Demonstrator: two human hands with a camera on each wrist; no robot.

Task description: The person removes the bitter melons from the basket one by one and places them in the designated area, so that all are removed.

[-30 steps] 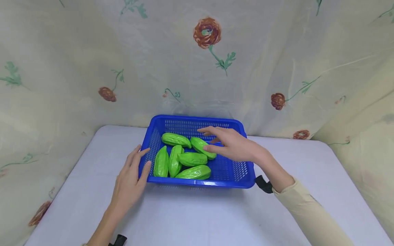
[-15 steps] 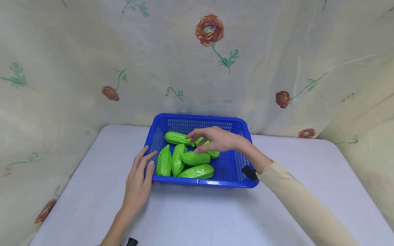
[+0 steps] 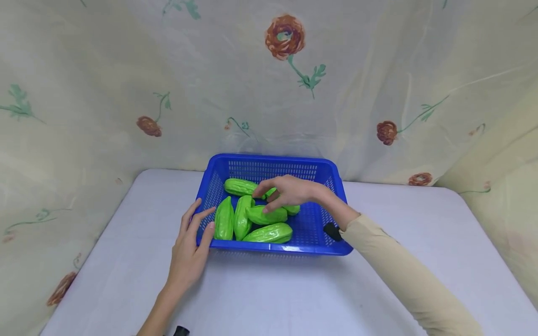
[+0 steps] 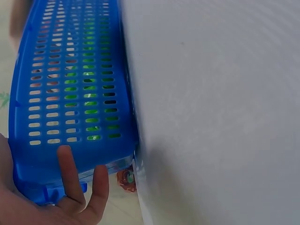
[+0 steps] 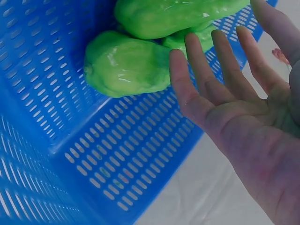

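Observation:
Several glossy, bright green ridged gourds [image 3: 224, 218] lie in a blue perforated plastic basket [image 3: 269, 248], mostly in its left half. At the basket's near left corner, my left hand [image 3: 188, 254] holds the rim. In the left wrist view, two of its fingers [image 4: 71, 174] lie against the outside of the wall. Over the middle gourd [image 3: 269, 214], my right hand [image 3: 290, 189] reaches in from the right with bent, spread fingers and the thumb near that gourd. It partly hides a gourd behind it. In the right wrist view, the palm shows nothing held.
The basket stands on a white-covered table [image 3: 269, 294], near its back edge. A pale floral cloth [image 3: 189, 93] hangs behind the table and along both sides. A black wrist strap [image 3: 333, 232] shows at the right cuff, over the basket's near right corner.
My right hand has moved left and lower over the gourds, and its fingers have bent downward. My left hand stays at the basket's corner. The gourds keep their places.

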